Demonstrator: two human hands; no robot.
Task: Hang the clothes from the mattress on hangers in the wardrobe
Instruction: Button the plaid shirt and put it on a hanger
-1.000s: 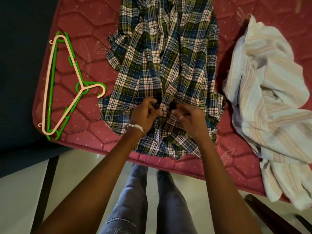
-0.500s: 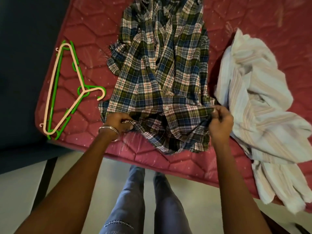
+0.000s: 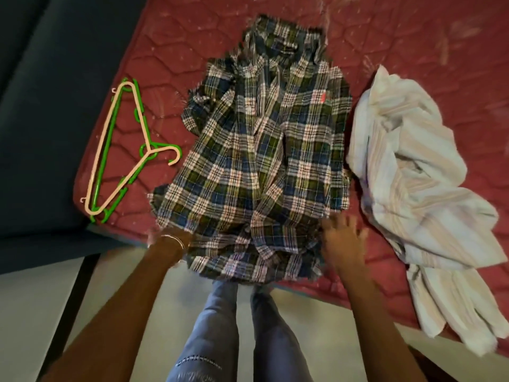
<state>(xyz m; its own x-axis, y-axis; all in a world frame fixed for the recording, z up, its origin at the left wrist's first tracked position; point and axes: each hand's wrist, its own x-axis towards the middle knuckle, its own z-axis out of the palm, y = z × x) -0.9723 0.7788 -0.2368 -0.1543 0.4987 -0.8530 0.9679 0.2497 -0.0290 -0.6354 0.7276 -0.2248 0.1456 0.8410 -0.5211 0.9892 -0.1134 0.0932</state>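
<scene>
A green, blue and white plaid shirt (image 3: 261, 161) lies flat on the red quilted mattress (image 3: 385, 37), collar away from me and hem at the near edge. My left hand (image 3: 165, 239), a bangle on its wrist, reaches to the hem's left corner, and the cloth hides its fingers. My right hand (image 3: 343, 238) hovers with fingers spread beside the hem's right corner, holding nothing; it is blurred. A pink hanger (image 3: 103, 150) lies on top of a green hanger (image 3: 143, 125) on the mattress, left of the shirt.
A crumpled pale striped shirt (image 3: 413, 175) lies right of the plaid one, a sleeve hanging over the mattress edge. A dark blue surface (image 3: 41, 106) borders the mattress on the left. My legs in jeans (image 3: 220, 340) stand on the pale floor.
Both hands moved from the shirt's front buttons out to the hem corners. The shirt now lies spread flatter, and my right hand has let go of the hem.
</scene>
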